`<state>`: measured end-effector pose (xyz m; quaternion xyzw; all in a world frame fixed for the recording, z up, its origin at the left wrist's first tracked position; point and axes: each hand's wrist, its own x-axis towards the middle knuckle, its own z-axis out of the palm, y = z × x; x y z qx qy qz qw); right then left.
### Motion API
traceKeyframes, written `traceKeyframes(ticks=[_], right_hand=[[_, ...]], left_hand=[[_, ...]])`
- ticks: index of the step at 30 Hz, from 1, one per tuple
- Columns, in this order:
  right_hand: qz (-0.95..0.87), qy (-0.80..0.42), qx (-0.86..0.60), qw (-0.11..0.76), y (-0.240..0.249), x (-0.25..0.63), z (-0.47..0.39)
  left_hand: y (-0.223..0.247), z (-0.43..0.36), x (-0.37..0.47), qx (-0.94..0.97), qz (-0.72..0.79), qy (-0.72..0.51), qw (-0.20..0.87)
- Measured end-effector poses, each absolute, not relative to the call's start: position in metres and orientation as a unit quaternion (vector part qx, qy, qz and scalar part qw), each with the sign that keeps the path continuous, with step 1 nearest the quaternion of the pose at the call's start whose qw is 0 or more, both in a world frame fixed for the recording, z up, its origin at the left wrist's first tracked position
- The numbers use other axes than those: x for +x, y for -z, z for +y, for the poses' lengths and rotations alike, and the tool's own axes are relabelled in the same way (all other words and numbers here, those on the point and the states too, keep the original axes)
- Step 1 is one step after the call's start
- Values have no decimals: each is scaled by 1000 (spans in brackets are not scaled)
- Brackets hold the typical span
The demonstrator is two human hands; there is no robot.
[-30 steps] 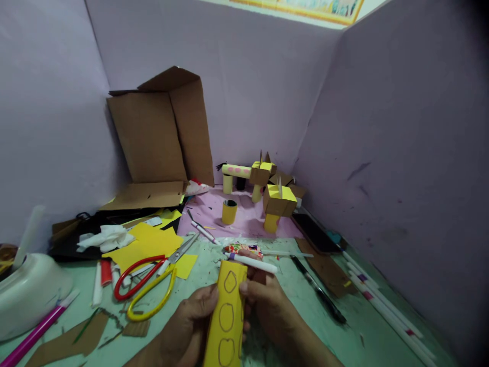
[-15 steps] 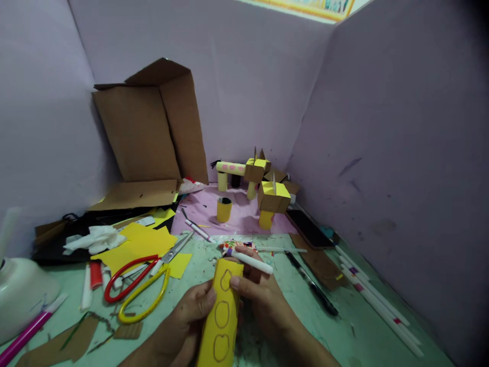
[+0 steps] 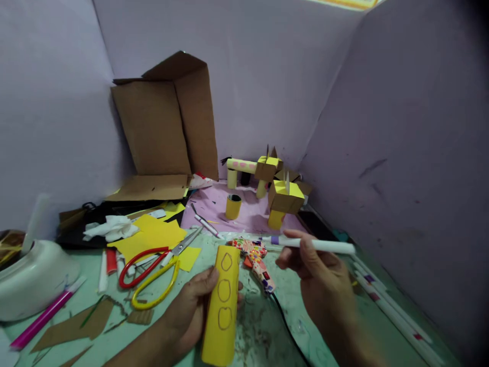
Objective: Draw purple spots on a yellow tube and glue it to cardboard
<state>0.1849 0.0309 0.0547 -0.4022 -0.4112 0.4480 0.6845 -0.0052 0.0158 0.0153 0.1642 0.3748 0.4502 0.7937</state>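
A yellow paper tube (image 3: 222,334) with outlined rounded shapes drawn down its front is held upright in my left hand (image 3: 194,303), thumb on its left edge. To the right, my right hand (image 3: 319,278) pinches a white marker (image 3: 332,246) with a purple band, lying roughly level, apart from the tube. Behind the tube and between my hands lies a flower-patterned glue gun (image 3: 256,260) with a black cord. Its grip points toward me.
Red-and-yellow scissors (image 3: 173,255), yellow paper (image 3: 153,235) and a white pot (image 3: 42,278) are on the left. Yellow box-headed figures (image 3: 286,196) and a short yellow tube (image 3: 233,207) stand behind. White markers (image 3: 401,321) lie at right.
My right hand has left the tube and moved right with the marker, uncovering the glue gun. My left hand still holds the tube. The view has shifted somewhat.
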Motion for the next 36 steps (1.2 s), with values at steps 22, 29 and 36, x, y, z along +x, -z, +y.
traceKeyframes(ticks=[22, 29, 36], right_hand=[[-541, -351, -356, 676, -23, 170, 22], [-584, -316, -351, 660, -18, 174, 21], [-590, -313, -353, 656, -17, 172, 22]], left_hand=[[-16, 17, -2, 256, 362, -427, 788], [-16, 17, -1, 270, 361, -432, 781], [-17, 16, -1, 275, 362, -430, 780]])
